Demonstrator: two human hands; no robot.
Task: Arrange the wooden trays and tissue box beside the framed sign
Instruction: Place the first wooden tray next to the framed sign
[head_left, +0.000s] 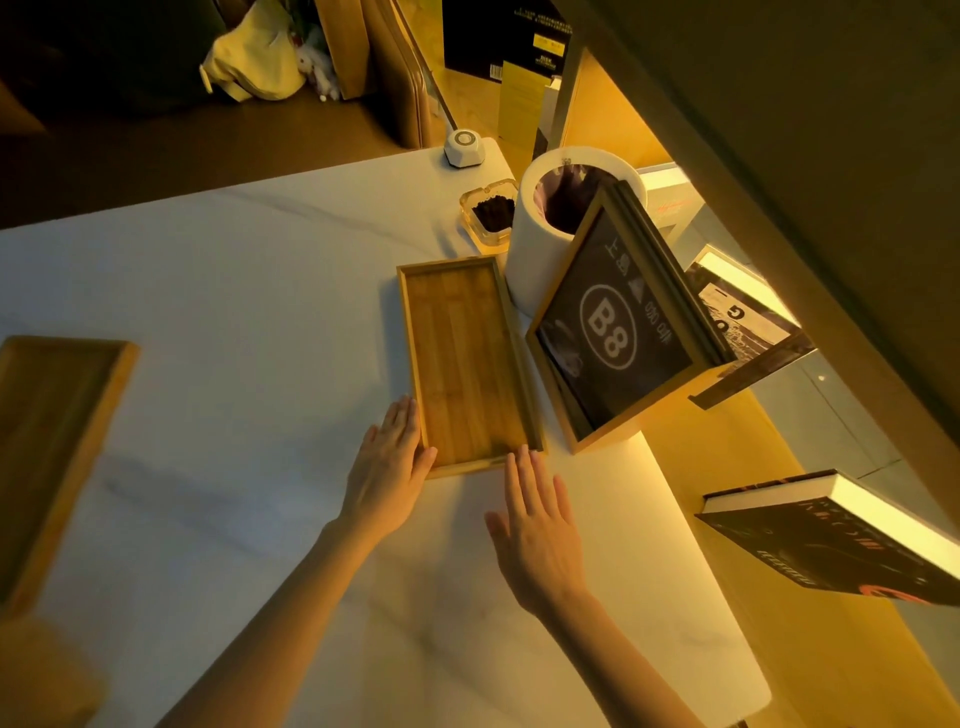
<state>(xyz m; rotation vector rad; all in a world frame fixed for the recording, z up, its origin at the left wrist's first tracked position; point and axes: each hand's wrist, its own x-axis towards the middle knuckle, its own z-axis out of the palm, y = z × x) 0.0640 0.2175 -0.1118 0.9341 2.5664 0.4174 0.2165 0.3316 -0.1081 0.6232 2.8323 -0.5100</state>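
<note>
A long, shallow wooden tray (465, 364) lies flat on the white table, just left of the framed sign (618, 327) marked "B8". My left hand (389, 467) rests flat against the tray's near left corner, fingers straight and touching its rim. My right hand (540, 525) lies open on the table at the tray's near right corner, fingertips at the rim. A second wooden tray (57, 441) sits at the table's far left edge, partly cut off. No tissue box is in sight.
Behind the sign stands a white cylindrical bin (540, 244) with a dark liner. A glass ashtray (491, 213) and a small white device (464, 148) sit at the table's far corner. Books (841, 540) lie on a lit shelf to the right.
</note>
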